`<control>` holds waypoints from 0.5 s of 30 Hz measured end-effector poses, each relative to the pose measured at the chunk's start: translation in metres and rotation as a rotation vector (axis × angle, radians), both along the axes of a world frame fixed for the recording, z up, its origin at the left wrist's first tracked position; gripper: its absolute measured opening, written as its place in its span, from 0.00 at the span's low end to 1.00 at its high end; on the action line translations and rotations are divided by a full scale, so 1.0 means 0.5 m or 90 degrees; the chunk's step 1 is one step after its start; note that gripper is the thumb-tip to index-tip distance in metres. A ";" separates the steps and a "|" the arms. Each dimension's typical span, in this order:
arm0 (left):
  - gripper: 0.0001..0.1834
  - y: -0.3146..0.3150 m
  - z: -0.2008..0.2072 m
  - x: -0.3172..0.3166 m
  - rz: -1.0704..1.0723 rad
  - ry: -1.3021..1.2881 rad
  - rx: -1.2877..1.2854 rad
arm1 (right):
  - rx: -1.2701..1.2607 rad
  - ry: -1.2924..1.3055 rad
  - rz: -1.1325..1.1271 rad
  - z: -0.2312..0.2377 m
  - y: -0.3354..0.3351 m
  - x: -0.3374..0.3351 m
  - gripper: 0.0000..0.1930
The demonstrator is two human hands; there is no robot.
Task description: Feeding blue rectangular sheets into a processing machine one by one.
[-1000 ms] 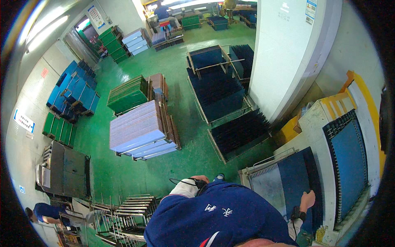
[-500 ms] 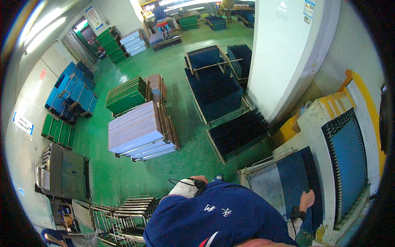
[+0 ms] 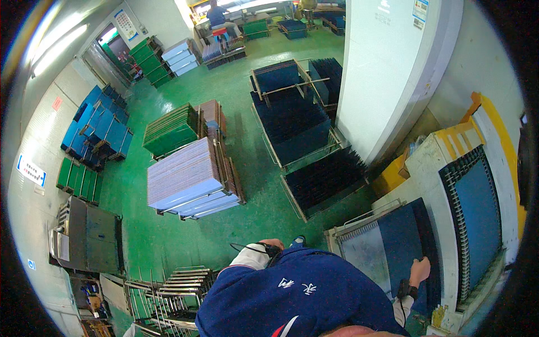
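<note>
My right hand (image 3: pixel 419 272) is closed at the upper edge of a dark blue flat panel (image 3: pixel 400 238), one of a row standing in a metal rack (image 3: pixel 331 242) at my right side. A paler grey panel (image 3: pixel 362 255) leans in the same rack, left of the dark ones. My left hand (image 3: pixel 273 244) is held in front of my body, beside a dark band and a loose black cord (image 3: pixel 242 247); its fingers are mostly hidden. Right of the rack, a machine (image 3: pixel 443 185) has a blue sheet (image 3: pixel 477 208) between toothed black strips.
Racks of dark panels (image 3: pixel 323 182) stand ahead on the green floor, beside a white pillar (image 3: pixel 387 73). Left of them are racks of lilac panels (image 3: pixel 182 185) and green panels (image 3: pixel 171 129). Empty metal racks (image 3: pixel 174 297) stand behind my left side. A person (image 3: pixel 216 17) sits far off.
The dark blue clothing at the lower left edge has gone from view. Both my hands stay nearly where they were; the view has shifted slightly.
</note>
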State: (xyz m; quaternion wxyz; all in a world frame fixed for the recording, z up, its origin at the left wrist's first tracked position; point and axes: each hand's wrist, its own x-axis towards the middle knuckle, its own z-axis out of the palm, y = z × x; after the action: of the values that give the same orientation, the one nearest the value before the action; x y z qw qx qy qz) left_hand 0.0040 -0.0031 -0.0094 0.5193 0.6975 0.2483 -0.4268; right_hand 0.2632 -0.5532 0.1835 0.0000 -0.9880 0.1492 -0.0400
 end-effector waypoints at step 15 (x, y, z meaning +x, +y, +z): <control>0.18 -0.003 0.069 0.021 -0.022 0.011 -0.045 | -0.010 -0.001 0.010 -0.010 -0.011 0.001 0.17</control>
State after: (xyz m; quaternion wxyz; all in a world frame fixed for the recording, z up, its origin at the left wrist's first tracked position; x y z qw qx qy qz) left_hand 0.0145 -0.0047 0.0253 0.5341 0.6791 0.2255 -0.4503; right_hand 0.2638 -0.5587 0.1785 -0.0070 -0.9890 0.1413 -0.0422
